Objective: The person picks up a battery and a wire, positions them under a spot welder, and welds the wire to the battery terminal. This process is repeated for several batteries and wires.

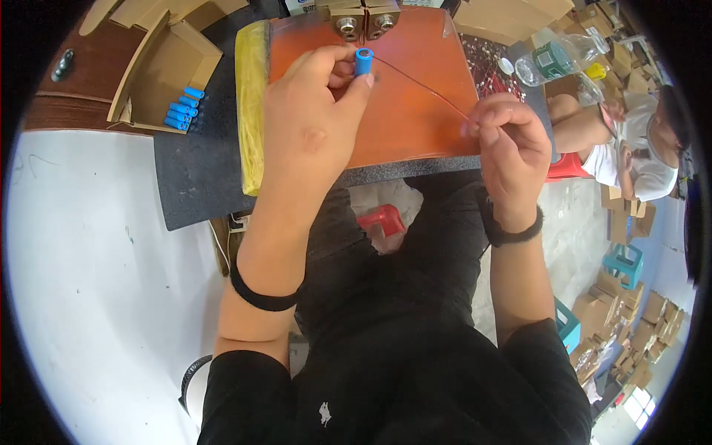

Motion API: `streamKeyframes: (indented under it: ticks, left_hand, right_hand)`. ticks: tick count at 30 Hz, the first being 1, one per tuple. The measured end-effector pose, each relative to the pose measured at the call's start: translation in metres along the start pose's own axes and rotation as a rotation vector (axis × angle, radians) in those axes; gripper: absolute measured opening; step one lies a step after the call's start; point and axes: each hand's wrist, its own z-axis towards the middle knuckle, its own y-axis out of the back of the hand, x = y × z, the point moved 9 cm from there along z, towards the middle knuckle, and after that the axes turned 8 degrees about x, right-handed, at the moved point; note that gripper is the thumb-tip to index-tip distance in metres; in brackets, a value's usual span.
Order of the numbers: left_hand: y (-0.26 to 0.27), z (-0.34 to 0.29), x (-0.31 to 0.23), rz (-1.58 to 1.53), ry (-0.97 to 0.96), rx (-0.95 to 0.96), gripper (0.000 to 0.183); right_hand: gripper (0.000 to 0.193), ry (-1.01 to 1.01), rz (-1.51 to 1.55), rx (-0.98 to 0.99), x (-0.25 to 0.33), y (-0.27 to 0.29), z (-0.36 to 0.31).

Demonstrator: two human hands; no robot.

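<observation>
My left hand (pixel 315 111) is closed on a blue cylindrical battery cell (pixel 363 65), pinched upright between thumb and fingers with its dark end on top. A thin dark red wire (pixel 420 83) runs from near the top of the cell across to my right hand (pixel 515 152). That hand is closed too, its thumb and forefinger pinching the wire's other end. Whether the wire is fixed to the cell cannot be made out. Just beyond the cell stands a machine (pixel 364 24) with two round metal fittings. Beneath both hands lies an orange-brown mat (pixel 415 126).
An open cardboard box (pixel 159 70) at the left holds several blue cells (pixel 183 110). Yellow wrapping (pixel 253 111) lines the mat's left edge. Loose wires (pixel 489 67) lie at the right, near a clear plastic bottle (pixel 556 61). Another person (pixel 638 148) sits to the right.
</observation>
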Motion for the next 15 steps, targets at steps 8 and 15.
streamKeyframes:
  ticks: [8, 15]
  left_hand:
    - [0.0032, 0.0017, 0.0016, 0.021, 0.014, -0.052, 0.031]
    - [0.0042, 0.0009, 0.0005, 0.019, 0.018, -0.051, 0.029]
  right_hand:
    - [0.010, -0.030, -0.088, 0.025, 0.0022, -0.0042, 0.0032]
    - [0.012, -0.030, -0.108, 0.015, 0.0019, -0.0055, 0.0026]
